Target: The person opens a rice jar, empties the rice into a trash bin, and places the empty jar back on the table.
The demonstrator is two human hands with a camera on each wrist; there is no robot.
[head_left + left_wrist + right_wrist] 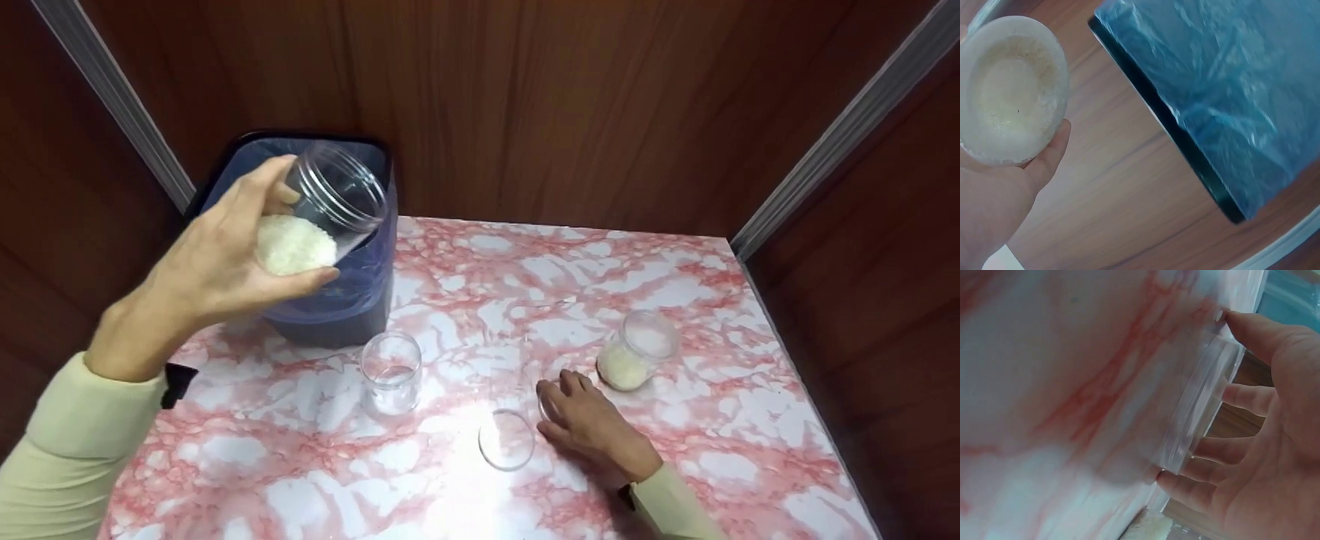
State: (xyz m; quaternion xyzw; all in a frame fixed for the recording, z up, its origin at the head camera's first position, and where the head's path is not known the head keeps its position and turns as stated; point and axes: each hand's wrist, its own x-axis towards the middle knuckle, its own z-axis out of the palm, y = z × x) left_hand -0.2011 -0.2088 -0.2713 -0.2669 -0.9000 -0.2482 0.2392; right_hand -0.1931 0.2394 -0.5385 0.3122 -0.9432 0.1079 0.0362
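Observation:
In the head view my left hand (217, 247) grips a clear screw-neck jar (337, 187), tipped on its side over the bin with its mouth to the right. Pale white grains (295, 245) lie inside it, and the left wrist view shows the jar's base (1013, 95). Low at the tabletop, my right hand (589, 420) has its thumb and fingers spread round the rim of a clear round lid (1202, 405). Left of that hand lies a clear ring-like disc (507, 466). A second jar (637, 349) with pale contents stands just beyond the right hand.
A dark bin (330, 330) with a blue liner (1241, 84) stands at the back left. In front of it is a clear, upright cup (391, 379). Wooden panels (525, 112) enclose the red-and-white marbled table (300, 465) at the back and sides.

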